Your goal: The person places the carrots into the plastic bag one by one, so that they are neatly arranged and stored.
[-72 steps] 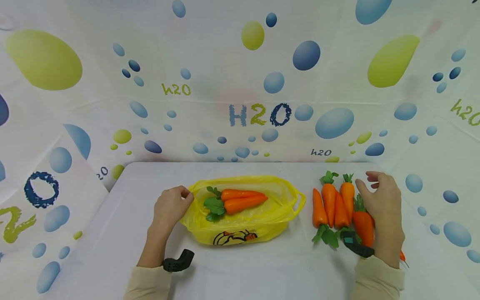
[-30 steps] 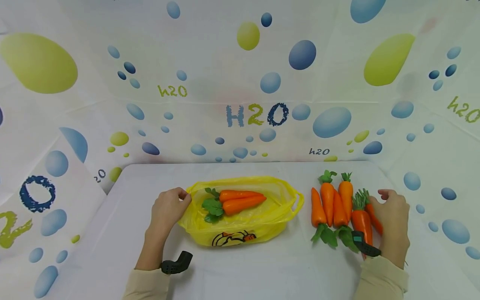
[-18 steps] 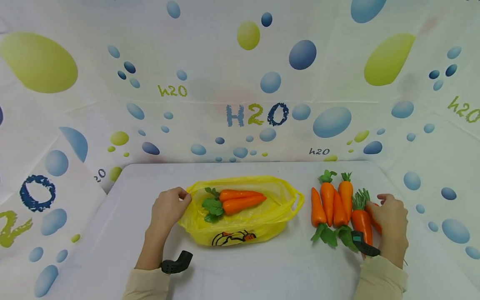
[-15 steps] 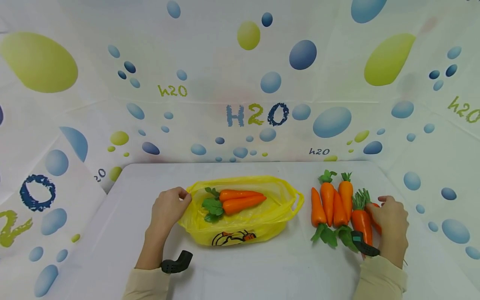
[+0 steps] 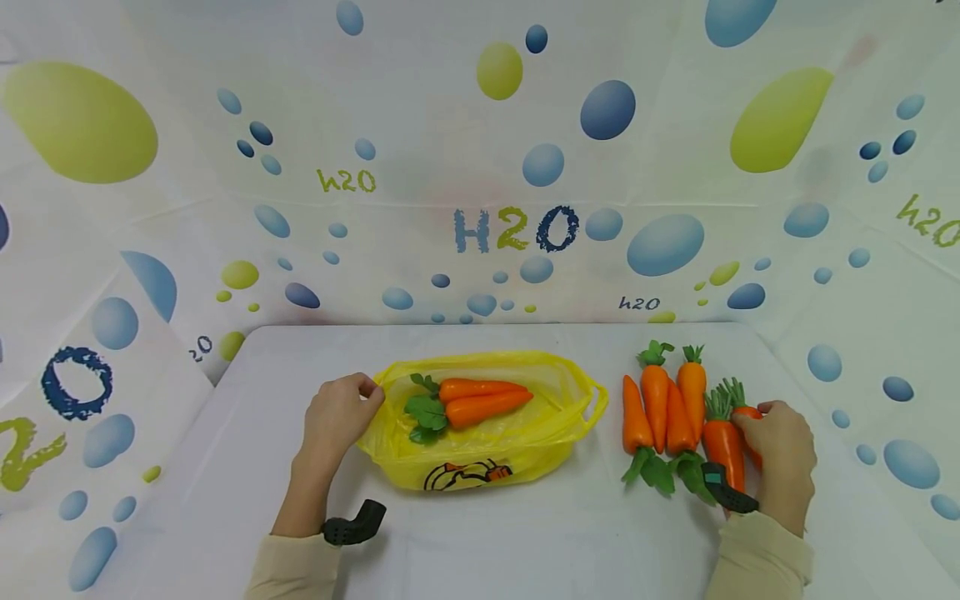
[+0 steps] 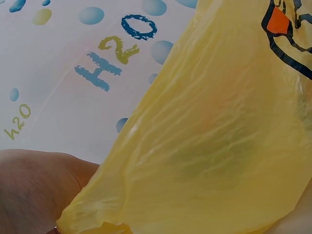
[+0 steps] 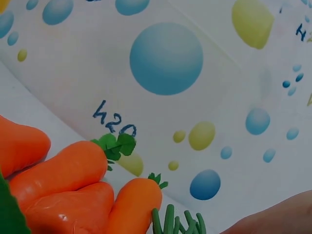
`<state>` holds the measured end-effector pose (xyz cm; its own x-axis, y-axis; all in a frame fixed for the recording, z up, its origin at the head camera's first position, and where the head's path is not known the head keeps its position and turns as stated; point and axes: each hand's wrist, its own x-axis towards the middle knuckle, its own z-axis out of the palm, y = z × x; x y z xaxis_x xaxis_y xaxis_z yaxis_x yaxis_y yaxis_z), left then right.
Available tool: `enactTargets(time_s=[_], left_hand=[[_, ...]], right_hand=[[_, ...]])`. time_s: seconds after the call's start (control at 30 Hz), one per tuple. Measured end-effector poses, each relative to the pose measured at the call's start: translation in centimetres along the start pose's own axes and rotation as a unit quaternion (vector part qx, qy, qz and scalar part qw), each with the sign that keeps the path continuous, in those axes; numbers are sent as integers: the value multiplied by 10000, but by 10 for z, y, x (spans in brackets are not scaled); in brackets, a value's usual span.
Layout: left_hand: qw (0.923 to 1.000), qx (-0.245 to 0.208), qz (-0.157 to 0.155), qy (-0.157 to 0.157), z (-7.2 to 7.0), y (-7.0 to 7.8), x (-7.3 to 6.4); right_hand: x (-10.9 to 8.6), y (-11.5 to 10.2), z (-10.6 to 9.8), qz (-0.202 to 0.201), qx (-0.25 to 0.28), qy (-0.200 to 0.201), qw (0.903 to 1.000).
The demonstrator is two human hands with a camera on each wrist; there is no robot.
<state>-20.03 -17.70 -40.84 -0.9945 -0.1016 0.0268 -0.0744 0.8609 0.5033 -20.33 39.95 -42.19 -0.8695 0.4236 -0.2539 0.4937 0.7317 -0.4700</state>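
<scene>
My left hand [image 5: 335, 417] pinches the left edge of a yellow plastic bag [image 5: 480, 467], which lies with its mouth spread wide. Inside it are two orange carrots [image 5: 491, 408] with green leaves. In the left wrist view the thin bag [image 6: 195, 146] stretches up from the fingers. At the right end of a carrot row, my right hand [image 5: 780, 442] grips the outermost carrot [image 5: 746, 412] near its green top; the fingertips are hidden behind the hand. Touching that carrot on its left is a thick carrot [image 5: 723, 446] with stubby green stalks.
Several more carrots [image 5: 655, 400] lie side by side right of the bag, some with leaves [image 5: 660, 477] toward the person. All rest on a white table [image 5: 480, 550]. Behind it hangs a white cloth [image 5: 420, 108] printed with blue and green drops.
My right hand has come down and toward the person from above the carrots, and its fingers have closed round the rightmost carrot. My left hand keeps its pinch on the bag.
</scene>
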Motion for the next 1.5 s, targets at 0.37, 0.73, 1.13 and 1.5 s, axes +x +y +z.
enactTargets(time_s=[0.37, 0.73, 1.13, 1.5], left_hand=[[10000, -1, 15, 30, 1, 1, 0], [10000, 6, -11, 29, 0, 2, -1], [10000, 0, 7, 19, 1, -1, 0], [10000, 13, 20, 30, 1, -1, 0]], right_hand=[[-2, 1, 1, 393, 97, -111, 9991], [-4, 2, 3, 527, 45, -14, 9986], [-5, 1, 4, 491, -39, 176, 9986], [-8, -2, 0, 357, 13, 389, 9986]])
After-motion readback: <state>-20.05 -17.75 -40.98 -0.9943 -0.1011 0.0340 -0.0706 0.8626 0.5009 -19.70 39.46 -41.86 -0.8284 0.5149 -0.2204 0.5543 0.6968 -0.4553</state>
